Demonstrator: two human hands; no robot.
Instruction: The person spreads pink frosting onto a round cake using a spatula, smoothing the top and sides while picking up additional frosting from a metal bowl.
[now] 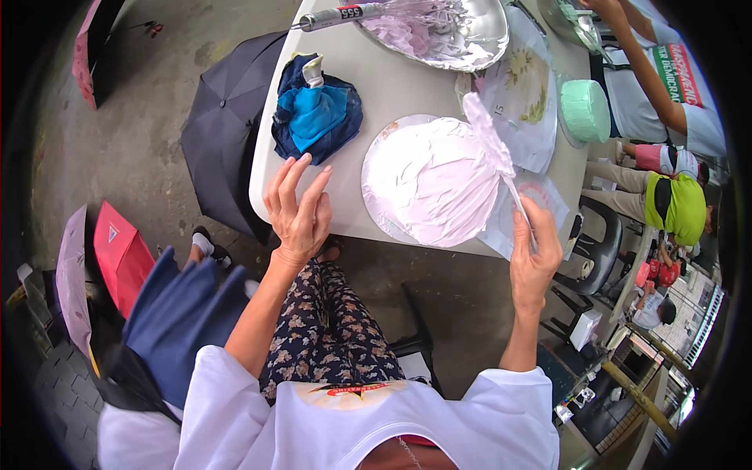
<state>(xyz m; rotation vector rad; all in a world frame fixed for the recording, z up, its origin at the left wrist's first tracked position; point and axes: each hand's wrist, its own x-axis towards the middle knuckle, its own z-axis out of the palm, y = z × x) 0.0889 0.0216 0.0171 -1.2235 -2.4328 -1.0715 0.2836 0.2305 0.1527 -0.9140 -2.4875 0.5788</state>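
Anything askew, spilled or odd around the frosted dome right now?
Mild oddities only: the blue cloths lie bunched in an untidy heap on the table, and the frosted dome has a ridged, uneven coating. I see no clear spill.

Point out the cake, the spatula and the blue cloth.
Cake (435, 180): head view, middle of its pale pink iced surface.
Spatula (493, 142): head view, its icing-coated blade.
Blue cloth (312, 116): head view, its bright blue folded middle.
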